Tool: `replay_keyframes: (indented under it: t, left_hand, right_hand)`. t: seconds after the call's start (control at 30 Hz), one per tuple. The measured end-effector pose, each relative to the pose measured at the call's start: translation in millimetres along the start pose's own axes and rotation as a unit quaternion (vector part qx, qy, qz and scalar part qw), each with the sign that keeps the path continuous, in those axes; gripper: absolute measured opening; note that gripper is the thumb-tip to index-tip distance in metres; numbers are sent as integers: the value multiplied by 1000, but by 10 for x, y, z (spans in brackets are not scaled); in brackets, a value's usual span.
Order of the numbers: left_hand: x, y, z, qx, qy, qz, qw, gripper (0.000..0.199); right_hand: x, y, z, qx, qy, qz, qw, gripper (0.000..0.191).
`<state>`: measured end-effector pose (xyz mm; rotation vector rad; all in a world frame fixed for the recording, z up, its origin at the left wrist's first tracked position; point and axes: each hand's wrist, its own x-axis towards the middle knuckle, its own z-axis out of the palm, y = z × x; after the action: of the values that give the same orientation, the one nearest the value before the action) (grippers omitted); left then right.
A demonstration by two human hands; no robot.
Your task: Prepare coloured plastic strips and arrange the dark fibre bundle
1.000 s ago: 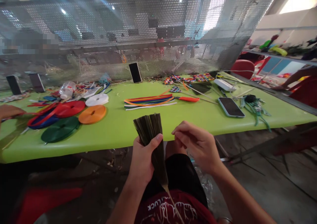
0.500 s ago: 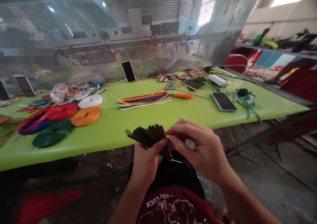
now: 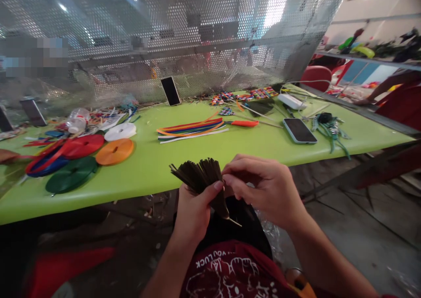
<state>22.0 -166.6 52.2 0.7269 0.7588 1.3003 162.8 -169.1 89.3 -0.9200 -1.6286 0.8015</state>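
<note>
My left hand (image 3: 194, 210) is closed round a dark brown pleated bundle (image 3: 200, 177), its thumb pressed across the front. The bundle's folded top edges fan out upward, and it narrows to a point below, where a thin pale stick or strand (image 3: 235, 222) pokes out. My right hand (image 3: 263, 181) pinches with thumb and forefinger at the bundle's right edge. Whatever sits between those fingertips is too small to make out. Both hands are above my lap, just in front of the green table (image 3: 158, 168).
Coloured strips (image 3: 190, 129) lie mid-table beside an orange-handled tool (image 3: 245, 123). Rolls of tape, including an orange roll (image 3: 115, 151) and a green roll (image 3: 71, 175), sit at left. A phone (image 3: 299, 130) lies at right; another phone (image 3: 170, 91) leans on the perforated metal screen (image 3: 184, 39).
The bundle has turned slightly, its top edges moving a little right, and its point sits slightly lower. My right fingertips stay at its edge, with the thumb drawn a little higher.
</note>
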Motion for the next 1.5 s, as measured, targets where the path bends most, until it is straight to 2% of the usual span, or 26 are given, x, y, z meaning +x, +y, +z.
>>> replay_keyframes:
  t: [0.27,0.5,0.63,0.87,1.23,1.5]
  left_hand:
    - [8,20,-21,-26,14,2,1000,19]
    - [7,36,-15,-17,4,-1,1000,18]
    - [11,66,-3,-26,0,-8,1000,16]
    - [10,77,-33,-21,7,-11,1000,17]
    - [20,71,-81,6,13,-14,1000,19]
    - [-13,105,-73,-1,-2,-31,1000,18]
  right_hand:
    - [15,12,13,0,5,13,1000,8]
    - [9,22,90,134,24,101,986,7]
    - [-6,35,105,164,16,122,979,5]
    - [27,3,56,132,-16,107,985,6]
    - [32,-3,111,117,15,122,985,7]
    - [47,4,16,107,-52,113,986,7]
